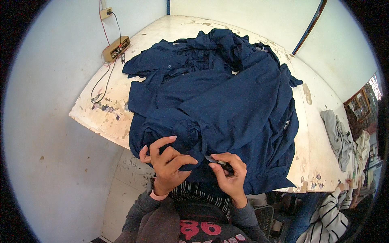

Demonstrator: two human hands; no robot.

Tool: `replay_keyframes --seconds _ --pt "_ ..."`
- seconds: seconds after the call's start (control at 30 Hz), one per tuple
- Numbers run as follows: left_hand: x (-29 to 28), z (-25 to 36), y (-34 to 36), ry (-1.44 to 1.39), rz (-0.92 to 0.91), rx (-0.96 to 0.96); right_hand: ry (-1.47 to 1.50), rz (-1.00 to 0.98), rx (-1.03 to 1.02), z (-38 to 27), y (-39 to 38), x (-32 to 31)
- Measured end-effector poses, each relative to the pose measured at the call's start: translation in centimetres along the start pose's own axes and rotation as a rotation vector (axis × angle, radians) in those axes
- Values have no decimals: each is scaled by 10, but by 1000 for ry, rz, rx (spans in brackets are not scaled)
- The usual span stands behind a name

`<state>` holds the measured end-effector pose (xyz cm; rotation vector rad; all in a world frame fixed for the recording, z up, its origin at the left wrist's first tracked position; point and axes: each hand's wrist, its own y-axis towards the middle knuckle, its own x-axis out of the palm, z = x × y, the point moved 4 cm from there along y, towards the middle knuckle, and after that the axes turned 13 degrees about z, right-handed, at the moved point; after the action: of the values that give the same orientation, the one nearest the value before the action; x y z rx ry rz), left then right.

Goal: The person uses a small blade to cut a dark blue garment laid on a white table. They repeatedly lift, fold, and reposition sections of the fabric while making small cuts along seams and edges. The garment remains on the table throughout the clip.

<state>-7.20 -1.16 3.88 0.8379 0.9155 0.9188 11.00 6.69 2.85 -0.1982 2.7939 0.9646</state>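
Note:
Several dark navy garments [231,105] lie heaped on the table in front of me, their near part hanging over its edge towards my lap. My left hand [168,164] pinches a fold of the navy cloth between thumb and forefinger, its other fingers raised and spread. In my right hand [233,176] are small thread snips [210,159], mostly hidden by the fingers. Their short metal blade points left, close beside the pinched cloth. A stitch or thread there is too small to make out.
The worn white table [93,103] meets walls at the left and back. A tan box with a cable [116,48] stands at its far left, below a wall socket [107,13]. Grey cloth [336,137] lies at the right, near another person's striped sleeve [332,212].

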Motion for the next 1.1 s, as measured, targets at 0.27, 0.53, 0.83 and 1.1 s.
replay_keyframes --seconds 0.27,0.53,0.83,1.1 --pt "4 11 -6 -47 2 86 67 5 90 -13 10 6" --pt "4 -1 -12 86 3 100 222 20 137 -10 6 -5" --pt "1 -1 -10 -5 17 5 -173 -35 -87 -21 9 2" --pt "-4 6 -9 -91 16 -27 -132 -23 3 -18 4 6"
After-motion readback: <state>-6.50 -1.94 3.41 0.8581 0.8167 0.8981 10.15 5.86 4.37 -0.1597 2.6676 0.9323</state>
